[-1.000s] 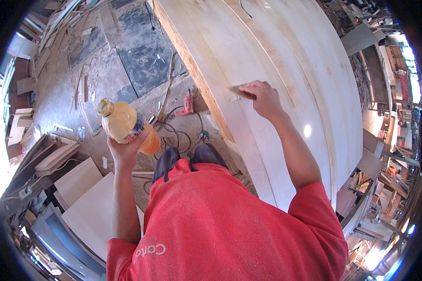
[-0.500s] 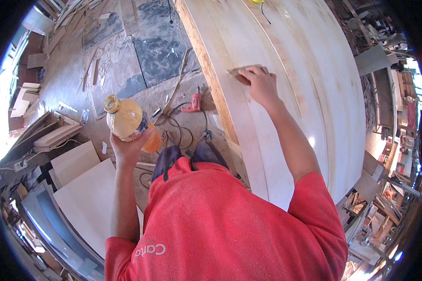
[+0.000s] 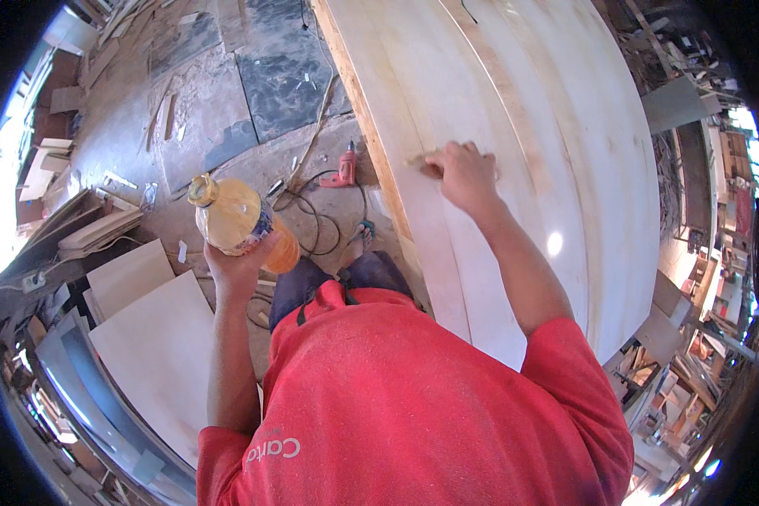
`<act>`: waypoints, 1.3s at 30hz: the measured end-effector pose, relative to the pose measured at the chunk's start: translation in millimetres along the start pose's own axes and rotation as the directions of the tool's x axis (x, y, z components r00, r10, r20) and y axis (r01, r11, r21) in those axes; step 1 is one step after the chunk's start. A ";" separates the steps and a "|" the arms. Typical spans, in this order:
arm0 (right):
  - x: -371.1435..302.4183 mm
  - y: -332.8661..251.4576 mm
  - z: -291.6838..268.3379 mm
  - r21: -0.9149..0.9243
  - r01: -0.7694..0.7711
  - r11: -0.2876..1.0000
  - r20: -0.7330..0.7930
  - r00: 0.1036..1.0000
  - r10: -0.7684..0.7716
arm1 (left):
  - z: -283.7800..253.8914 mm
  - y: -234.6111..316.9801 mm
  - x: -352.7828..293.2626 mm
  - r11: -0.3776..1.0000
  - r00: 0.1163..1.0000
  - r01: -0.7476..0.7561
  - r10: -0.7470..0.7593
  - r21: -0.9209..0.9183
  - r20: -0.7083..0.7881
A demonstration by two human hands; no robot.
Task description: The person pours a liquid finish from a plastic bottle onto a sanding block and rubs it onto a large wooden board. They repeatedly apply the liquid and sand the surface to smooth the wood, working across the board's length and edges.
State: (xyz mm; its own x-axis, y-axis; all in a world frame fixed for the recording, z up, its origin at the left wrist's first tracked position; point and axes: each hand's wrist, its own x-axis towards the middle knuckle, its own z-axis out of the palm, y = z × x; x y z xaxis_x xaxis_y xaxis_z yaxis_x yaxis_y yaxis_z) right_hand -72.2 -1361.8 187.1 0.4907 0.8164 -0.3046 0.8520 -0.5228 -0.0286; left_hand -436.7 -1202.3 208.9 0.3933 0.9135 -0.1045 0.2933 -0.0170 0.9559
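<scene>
The person's left hand (image 3: 239, 266) is clamped around the lower part of a clear plastic bottle (image 3: 228, 211) with yellowish and orange contents. The bottle's long axis runs diagonally across the view: the neck points up and to the left, beyond the fingers, and the base lies to the right of the hand. A dark blue label (image 3: 260, 228) wraps the bottle just above the grip, its print too small to read. The right hand (image 3: 468, 175) has its fingers closed on a thin, flat tan tool (image 3: 422, 160), mostly hidden by them; its exposed end points left, its long axis roughly crosswise. Beneath that hand spreads a large pale wooden panel (image 3: 451, 244) with lengthwise seams. Between the hands, on the floor, lies a red power drill (image 3: 340, 173), its bit pointing away from the person. Nearer the body than both hands, a red shirt (image 3: 430, 396) carries pale lettering on the chest.
</scene>
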 end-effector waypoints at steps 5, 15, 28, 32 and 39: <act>-76.0 11.8 16.5 0.043 -0.027 0.999 0.014 1.000 0.026 | 0.0 -6.1 -7.6 1.000 0.999 -0.010 0.011 -0.025 0.034; -86.1 34.6 -7.9 0.637 0.006 0.771 -0.139 0.984 0.108 | -57.9 -23.1 -40.1 0.994 0.993 -0.091 0.095 -0.064 0.074; -77.8 -4.5 62.9 0.042 -0.079 0.996 -0.285 0.955 0.088 | -124.3 -96.8 -126.9 0.997 0.994 -0.072 0.072 0.008 -0.079; -81.6 -2.6 50.0 0.063 -0.069 0.996 -0.180 0.980 0.079 | -118.7 -103.7 -145.6 0.991 0.988 -0.074 0.088 0.111 -0.130; -42.9 12.7 30.9 0.060 -0.009 0.998 -0.212 0.977 0.022 | -75.1 -78.8 -157.0 0.999 0.997 0.022 -0.025 -0.042 -0.072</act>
State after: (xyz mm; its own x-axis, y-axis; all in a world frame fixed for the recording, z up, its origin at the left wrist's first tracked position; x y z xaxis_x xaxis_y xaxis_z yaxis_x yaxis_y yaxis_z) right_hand -88.1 -1411.1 170.5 0.5367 0.8383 -0.0959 0.8349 -0.5441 -0.0830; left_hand -587.0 -1313.8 170.6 0.3223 0.9405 -0.1079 0.2648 0.0198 0.9641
